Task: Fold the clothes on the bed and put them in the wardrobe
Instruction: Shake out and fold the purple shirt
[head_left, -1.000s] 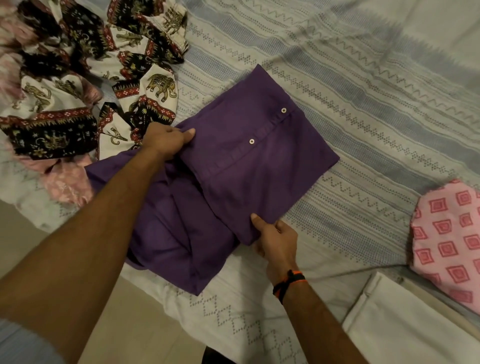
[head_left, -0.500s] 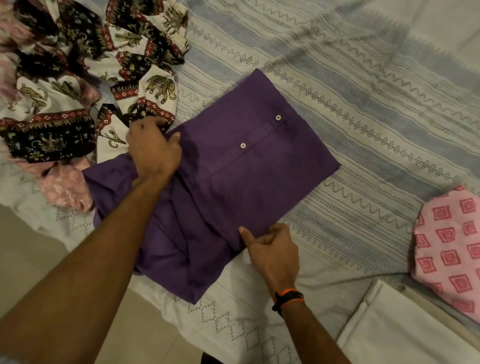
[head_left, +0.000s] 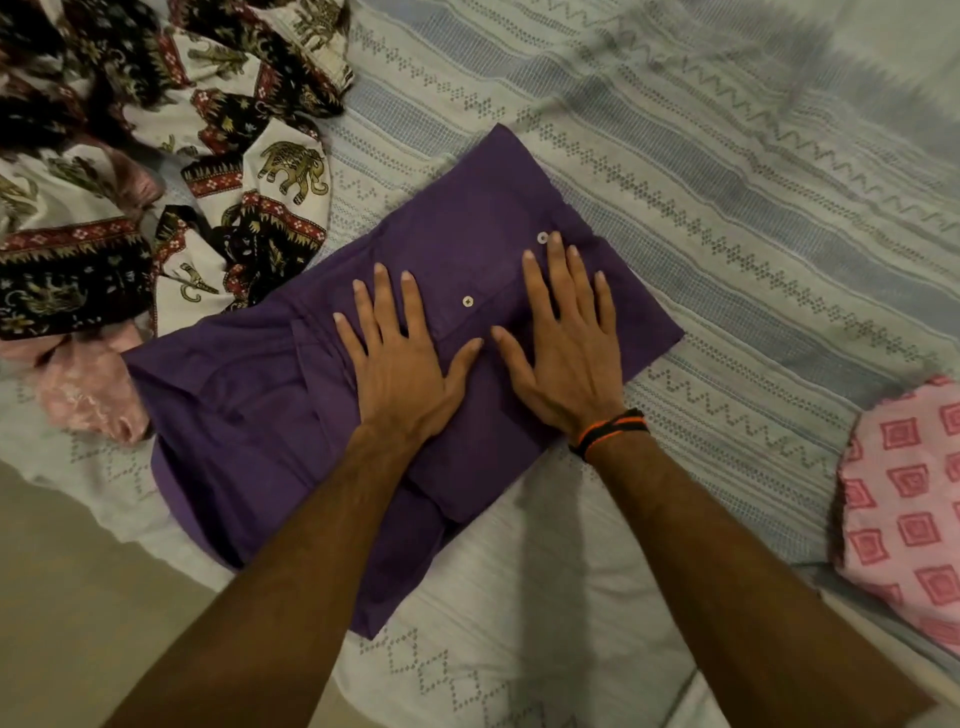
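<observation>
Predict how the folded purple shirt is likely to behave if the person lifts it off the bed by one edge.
The purple shirt would probably droop and start to unfold: it looks like thin, soft cloth, with loose layers bunched toward its left side. It seems light, lying flat under the left hand and right hand, which press it with straight fingers. Supporting it from beneath with both hands would likely keep the fold.

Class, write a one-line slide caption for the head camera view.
Left hand and right hand press flat on a half-folded purple shirt on the bed.
</observation>
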